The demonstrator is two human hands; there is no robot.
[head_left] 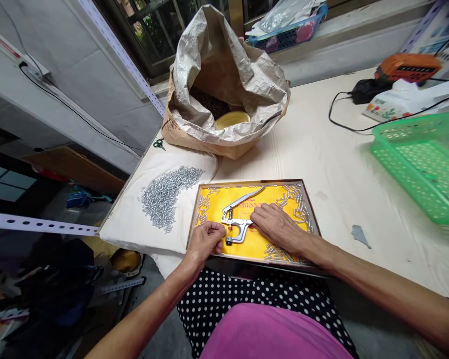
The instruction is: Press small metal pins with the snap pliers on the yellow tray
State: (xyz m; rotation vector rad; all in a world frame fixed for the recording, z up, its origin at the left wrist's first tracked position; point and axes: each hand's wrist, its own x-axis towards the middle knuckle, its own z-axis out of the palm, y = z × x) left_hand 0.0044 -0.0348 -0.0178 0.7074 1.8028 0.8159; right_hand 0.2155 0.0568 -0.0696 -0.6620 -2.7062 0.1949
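A pair of silver snap-fastener pliers (242, 230) lies in a shallow tray (250, 252) with a yellow bottom, its long lever raised at an angle. My right hand (277, 227) is closed around the handle end of the pliers. Just left of the jaws, my left hand (205, 240) is pinched, fingertips together; whatever is between them is too small to make out. Small metal pins (301, 202) are scattered along the tray's edges. On a white cloth to the left is a large heap of similar metal pins (166, 199).
Behind the tray stands a big open woven sack (224, 142) with dark contents and a yellow dish (232, 119) inside. Small green-handled scissors (158, 144) lie at the table's left edge. A green plastic basket (426, 174), cables and an orange device (407, 67) occupy the right.
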